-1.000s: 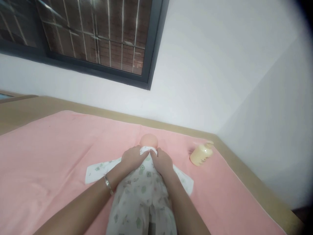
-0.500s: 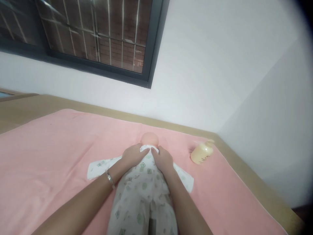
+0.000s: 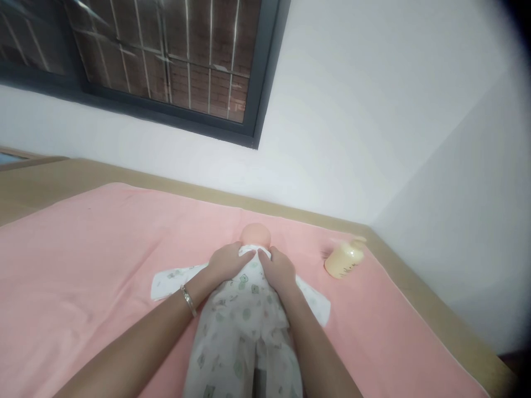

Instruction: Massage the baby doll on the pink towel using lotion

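Observation:
A baby doll (image 3: 255,234) lies on its back on a pink cloth, its smooth round head pointing toward the wall. It wears a white outfit (image 3: 244,318) printed with small green and grey figures, and both sleeves are spread out sideways. My left hand (image 3: 226,261), with a bracelet at the wrist, wraps the doll's upper body at the left shoulder. At the opposite shoulder, my right hand (image 3: 281,271) grips in the same way. Both thumbs press on the front of the outfit just below the neckline, their tips almost meeting. My other fingers are hidden around the doll's sides.
A pale yellow pump bottle (image 3: 344,260) stands on the pink cloth (image 3: 103,243) to the right of the doll. Beneath the cloth is a wooden surface (image 3: 199,190), bordered by white walls (image 3: 332,127). A dark-framed window (image 3: 166,55) with bars is above.
Both hands keep the same hold on the doll. Everything sits slightly further right in the view, a small camera shift.

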`<state>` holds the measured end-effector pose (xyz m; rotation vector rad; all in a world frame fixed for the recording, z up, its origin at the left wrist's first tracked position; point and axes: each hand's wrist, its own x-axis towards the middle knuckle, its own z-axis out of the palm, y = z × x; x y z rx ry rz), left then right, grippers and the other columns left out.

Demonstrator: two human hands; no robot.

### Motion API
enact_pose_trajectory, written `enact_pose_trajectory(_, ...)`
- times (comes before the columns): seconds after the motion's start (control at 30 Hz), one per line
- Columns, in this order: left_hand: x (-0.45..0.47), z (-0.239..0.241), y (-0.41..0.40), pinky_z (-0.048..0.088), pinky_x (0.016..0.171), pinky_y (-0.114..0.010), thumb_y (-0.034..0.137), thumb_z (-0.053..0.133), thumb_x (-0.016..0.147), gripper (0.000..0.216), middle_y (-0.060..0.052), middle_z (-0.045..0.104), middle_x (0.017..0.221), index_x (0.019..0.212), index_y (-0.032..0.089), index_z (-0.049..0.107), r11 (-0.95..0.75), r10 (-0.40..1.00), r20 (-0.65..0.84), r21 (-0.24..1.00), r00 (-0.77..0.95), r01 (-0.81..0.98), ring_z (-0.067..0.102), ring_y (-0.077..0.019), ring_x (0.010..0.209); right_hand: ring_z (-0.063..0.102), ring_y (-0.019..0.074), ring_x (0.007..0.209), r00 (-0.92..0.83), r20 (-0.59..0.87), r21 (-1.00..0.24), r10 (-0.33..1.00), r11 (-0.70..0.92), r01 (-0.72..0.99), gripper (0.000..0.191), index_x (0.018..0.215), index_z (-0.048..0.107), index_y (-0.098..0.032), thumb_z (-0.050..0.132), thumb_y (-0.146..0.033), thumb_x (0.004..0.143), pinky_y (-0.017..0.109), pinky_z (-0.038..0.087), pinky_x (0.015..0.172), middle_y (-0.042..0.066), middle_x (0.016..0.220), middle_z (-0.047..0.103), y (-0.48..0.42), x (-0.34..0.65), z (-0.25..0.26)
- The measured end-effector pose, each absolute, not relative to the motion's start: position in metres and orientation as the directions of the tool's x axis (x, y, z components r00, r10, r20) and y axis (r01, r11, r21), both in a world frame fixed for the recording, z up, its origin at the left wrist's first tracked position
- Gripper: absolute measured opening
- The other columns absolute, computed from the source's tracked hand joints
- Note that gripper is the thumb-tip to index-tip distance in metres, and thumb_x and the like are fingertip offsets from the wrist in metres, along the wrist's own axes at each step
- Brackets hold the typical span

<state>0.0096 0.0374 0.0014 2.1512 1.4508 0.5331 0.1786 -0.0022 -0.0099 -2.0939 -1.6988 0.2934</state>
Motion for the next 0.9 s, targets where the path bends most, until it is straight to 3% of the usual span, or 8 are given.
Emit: enact_pose_trajectory(0.9, 0.01, 0.013, 0.029, 0.047, 0.081, -0.034, 0.066, 0.035, 0.083, 0.053, -0.003, 0.068, 0.11, 0.109, 0.028, 0.063, -0.29, 0.941, 0.039, 0.609, 0.337, 0.738, 0.063, -0.0245, 0.094, 0.058, 0.0228, 0.084, 0.192, 0.038, -0.464, 0.981, -0.153, 0.873, 0.051, 0.096, 0.053, -0.022, 0.023, -0.062, 0.092, 0.03, 0.037, 0.067, 0.008, 0.094, 0.064, 0.0, 0.183, -0.009)
